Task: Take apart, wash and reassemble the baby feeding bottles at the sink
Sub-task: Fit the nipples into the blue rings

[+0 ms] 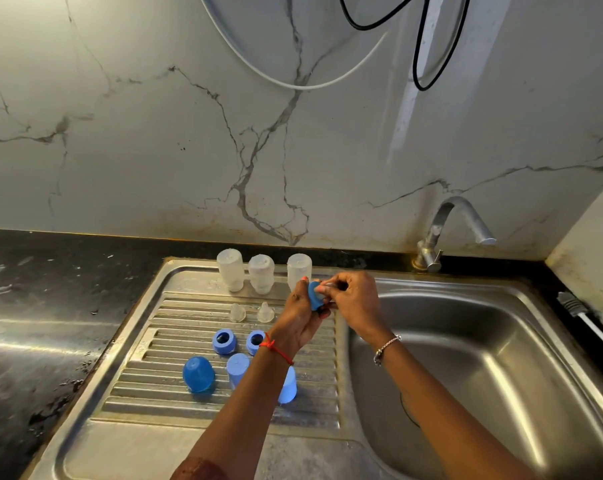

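A blue screw collar (314, 295) is held up over the right edge of the ribbed draining board (175, 403), just beside the sink basin (466, 341). The left hand (302, 313) has its grip closed around the collar from below. The right hand (353, 297) pinches something pale at the collar's opening, probably a teat being seated, though it is too small to be sure.

Reassembly looks barely begun. Three clear bottle bodies (261, 273) stand upside down in a row along the board's far edge, the right one partly behind the hands. In front of them two clear teats (237, 312) stand loose, then two more blue collars (224, 341) with their openings facing up. Nearest the front edge are three blue caps (198, 374), two of them partly hidden by the left forearm. All the parts are apart and set out to drain, so washing seems done. The tap (456, 223) is not running. Still to do, by my reading: fit every teat into its collar, screw the collars onto the bodies and cap them.
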